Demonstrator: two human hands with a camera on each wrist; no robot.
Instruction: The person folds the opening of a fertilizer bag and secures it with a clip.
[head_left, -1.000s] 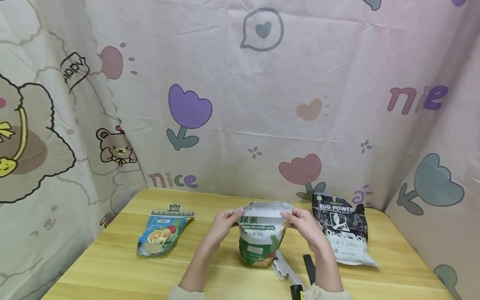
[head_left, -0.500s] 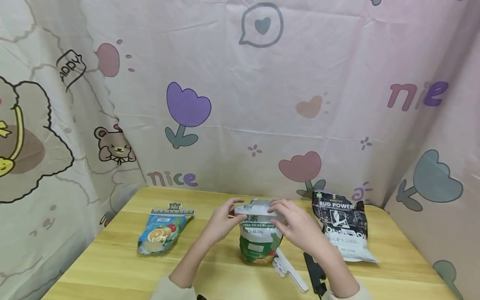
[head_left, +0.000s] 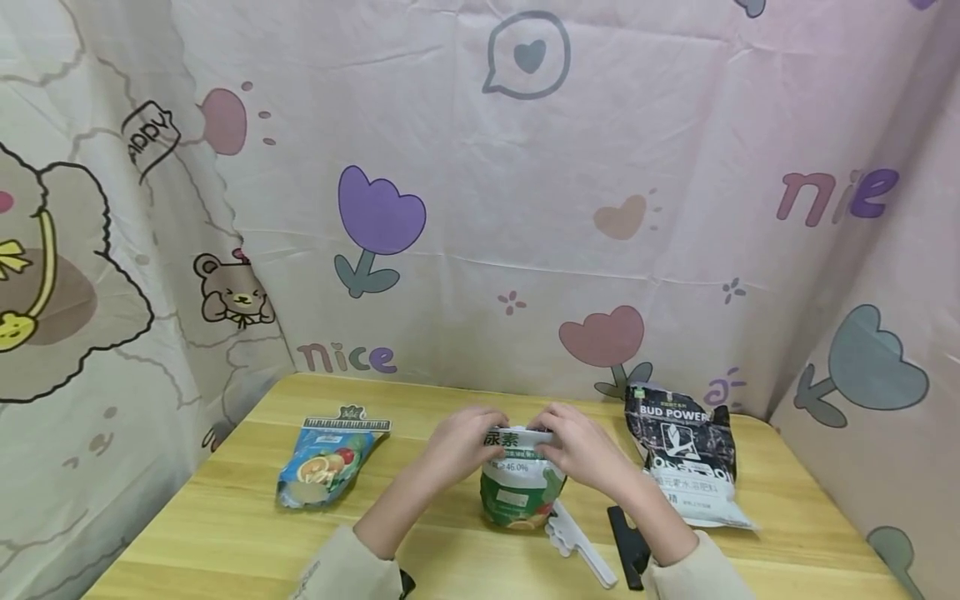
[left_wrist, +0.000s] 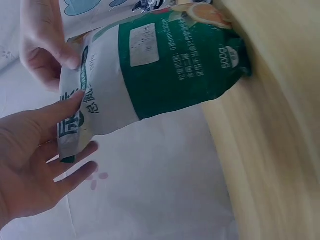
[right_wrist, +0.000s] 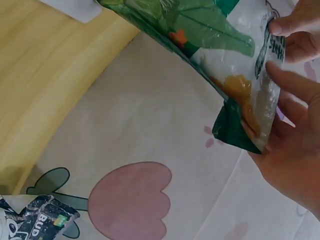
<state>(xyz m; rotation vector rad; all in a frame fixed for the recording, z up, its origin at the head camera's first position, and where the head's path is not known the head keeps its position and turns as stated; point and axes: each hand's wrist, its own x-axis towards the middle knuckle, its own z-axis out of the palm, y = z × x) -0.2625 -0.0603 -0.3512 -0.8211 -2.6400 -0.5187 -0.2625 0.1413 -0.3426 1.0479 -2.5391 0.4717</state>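
A green and white fertilizer bag (head_left: 521, 493) stands upright at mid-table, its top folded down. My left hand (head_left: 463, 448) pinches the left end of the fold, thumb in front and fingers behind. At the other end my right hand (head_left: 579, 446) pinches it the same way. The left wrist view shows the left thumb on the printed side of the bag (left_wrist: 165, 65). Just right of the bag's base lie a white bag clip (head_left: 579, 546) and a black clip (head_left: 626, 542), the latter partly hidden by the right forearm.
On the left lies a blue fruit-printed bag (head_left: 322, 471) with a decorated piano-key clip (head_left: 347, 423) across its top. A black and white "BUD POWER" bag (head_left: 682, 454) lies at the right. A patterned cloth (head_left: 465, 208) hangs behind the wooden table (head_left: 247, 550).
Both hands have moved inward along the bag's top and the top edge has been folded down, so the bag looks shorter. Clips and other bags stay put.
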